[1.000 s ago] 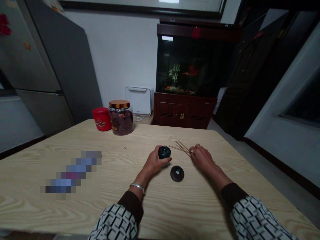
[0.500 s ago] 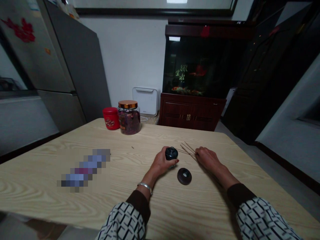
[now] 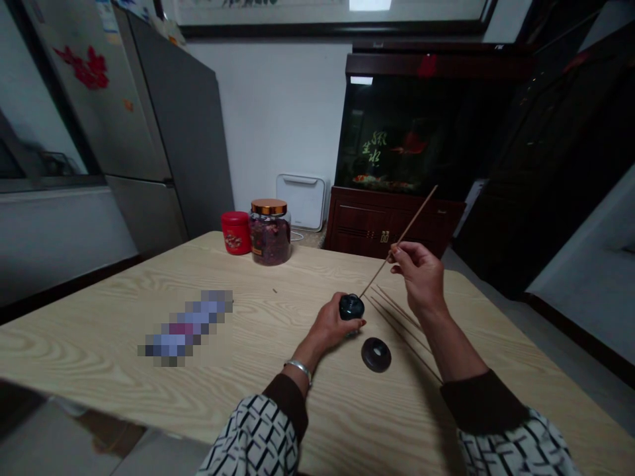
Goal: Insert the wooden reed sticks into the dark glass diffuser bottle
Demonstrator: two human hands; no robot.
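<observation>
My left hand point(image 3: 327, 325) is wrapped round a small, dark, glossy round pot point(image 3: 352, 308) on the table. Between the thumb and fingertips of my right hand point(image 3: 421, 274) is a thin brown stick point(image 3: 417, 215), raised at a slant. Its lower end comes down to the top of the pot; whether it is inside the opening I cannot tell. More thin sticks point(image 3: 404, 335) lie on the wood under my right forearm. A dark round disc point(image 3: 370, 359) with a pale spot at its centre lies just in front of the pot.
A pixelated, elongated object point(image 3: 191, 327) lies on the wooden table point(image 3: 233, 390) at left. Toward the back stand a red canister point(image 3: 236, 233) and a copper-lidded jar point(image 3: 270, 238). Beyond are a fridge point(image 3: 183, 132), a white box-like appliance point(image 3: 301, 201) and a fish tank point(image 3: 407, 139).
My right hand has risen from the sticks on the table, lifting one and tilting it to the pot. My left hand still holds the pot. The whole view has shifted slightly.
</observation>
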